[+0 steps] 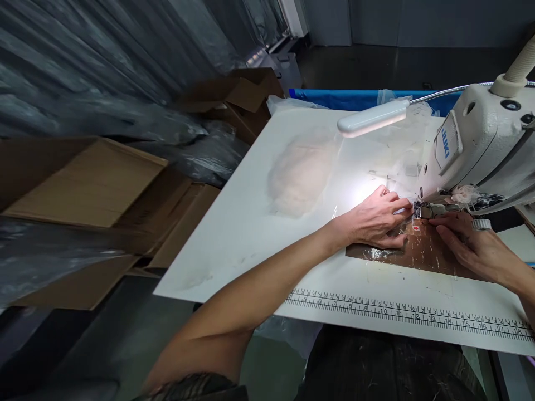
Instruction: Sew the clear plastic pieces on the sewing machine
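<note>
My left hand is beside the needle area of a white sewing machine, left of the presser foot. Its fingers are bent and closed at the tips, with the thumb lower down over a brown, tape-covered plate. On the other side of the foot, my right hand reaches in with its fingertips drawn together close to the metal attachment. Whatever either hand grips is too small or hidden to make out. A small red mark on a white label shows on the plate between the hands.
A white lamp on a bendable arm lights the white table. Along the front edge runs a printed ruler. Open cardboard boxes and plastic sheeting stand left of the table. A blue edge lies behind.
</note>
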Demonstrator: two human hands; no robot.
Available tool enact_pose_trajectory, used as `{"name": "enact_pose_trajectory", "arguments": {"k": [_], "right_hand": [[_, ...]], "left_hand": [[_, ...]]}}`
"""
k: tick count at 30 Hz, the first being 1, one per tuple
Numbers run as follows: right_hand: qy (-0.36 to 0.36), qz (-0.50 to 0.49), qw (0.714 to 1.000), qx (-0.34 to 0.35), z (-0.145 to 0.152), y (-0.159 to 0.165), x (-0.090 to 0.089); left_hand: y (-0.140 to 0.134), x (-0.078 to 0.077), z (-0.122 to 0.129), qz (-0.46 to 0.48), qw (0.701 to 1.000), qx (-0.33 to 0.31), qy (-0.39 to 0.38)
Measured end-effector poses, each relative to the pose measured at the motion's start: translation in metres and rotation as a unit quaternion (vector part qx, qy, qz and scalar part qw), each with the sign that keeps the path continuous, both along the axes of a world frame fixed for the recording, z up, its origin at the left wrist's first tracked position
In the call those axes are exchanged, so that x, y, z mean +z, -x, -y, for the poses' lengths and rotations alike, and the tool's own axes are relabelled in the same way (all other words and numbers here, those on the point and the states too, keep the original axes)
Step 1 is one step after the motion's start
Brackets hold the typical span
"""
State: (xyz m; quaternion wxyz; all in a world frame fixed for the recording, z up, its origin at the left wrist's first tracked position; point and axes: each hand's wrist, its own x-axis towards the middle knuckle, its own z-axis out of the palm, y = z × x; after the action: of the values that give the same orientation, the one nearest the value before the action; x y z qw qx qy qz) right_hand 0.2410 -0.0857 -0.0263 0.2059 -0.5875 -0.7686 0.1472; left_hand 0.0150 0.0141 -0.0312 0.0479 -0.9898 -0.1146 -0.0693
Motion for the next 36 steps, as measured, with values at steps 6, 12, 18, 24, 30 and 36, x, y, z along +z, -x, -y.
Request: {"name": "enact_pose_trajectory", "arguments": {"k": [6, 12, 18, 24, 30, 36], "right_hand": [[0.083, -0.072, 0.99, -0.088, -0.012, -0.009, 0.002], [0.078, -0.099, 0.987, -0.098, 0.005, -0.005, -0.004], [0.05, -0.064, 0.987, -0.137, 0.009, -0.003, -0.011], [-0.017, -0.004, 0.995, -0.094, 0.009, -0.002, -0.017], [-0.093, 0.057, 0.992, -0.063, 0.016, 0.004, -0.034], [-0.149, 0.1, 0.983, -0.027, 0.018, 0.006, -0.042]], "left_hand": [[0.0, -0.001, -0.001, -0.002, 1.0, 0.006, 0.001], [0.0, -0.001, -0.005, -0.011, 0.999, 0.019, 0.024], [0.001, -0.007, -0.016, 0.026, 0.994, 0.036, 0.102], [-0.001, -0.007, -0.038, 0.071, 0.967, 0.039, 0.243], [-0.029, 0.014, -0.076, 0.184, 0.945, 0.092, 0.252], [-0.076, 0.004, -0.131, 0.14, 0.953, 0.146, 0.224]]}}
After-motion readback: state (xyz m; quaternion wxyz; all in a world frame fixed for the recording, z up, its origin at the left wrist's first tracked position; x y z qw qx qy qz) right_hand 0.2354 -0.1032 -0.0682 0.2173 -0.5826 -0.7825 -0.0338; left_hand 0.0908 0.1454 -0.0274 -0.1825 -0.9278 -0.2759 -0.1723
